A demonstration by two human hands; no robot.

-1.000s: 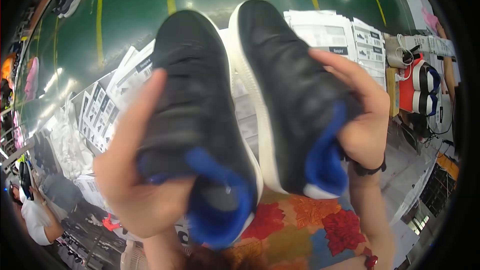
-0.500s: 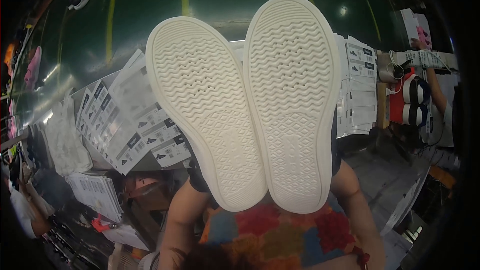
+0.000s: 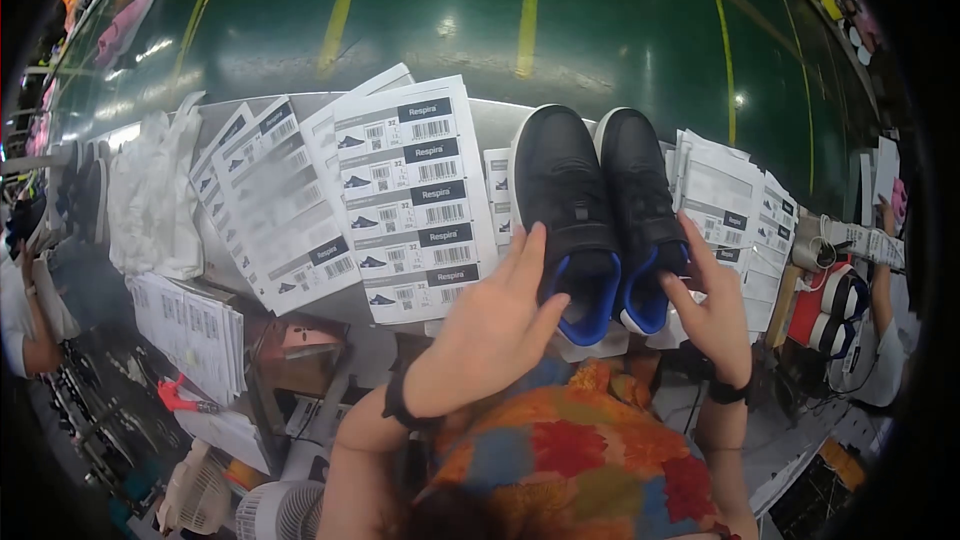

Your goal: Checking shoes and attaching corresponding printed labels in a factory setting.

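Note:
Two black sneakers (image 3: 562, 175) with blue linings and white soles lie side by side before me, toes pointing away and uppers facing up. My left hand (image 3: 488, 328) is at the rear of the left sneaker, its fingers along the outer side and its thumb by the collar. Around the collar of the right sneaker (image 3: 640, 180) curves my right hand (image 3: 718, 312), thumb at the opening, fingers at the outer side. Whether the soles rest fully on the surface below is hidden.
Label sheets (image 3: 410, 205) spread over the table left of the shoes; more label sheets (image 3: 715, 205) lie to the right. White crumpled bags (image 3: 155, 200) are farther left. Beyond runs a green surface with yellow lines (image 3: 440, 10). Red and black items (image 3: 825, 310) stand at right; fans (image 3: 280, 510) sit below left.
The sneakers have gone from soles facing me, close up, to uppers up and lower over the table. Both my hands, earlier hidden behind them, now show at their heels.

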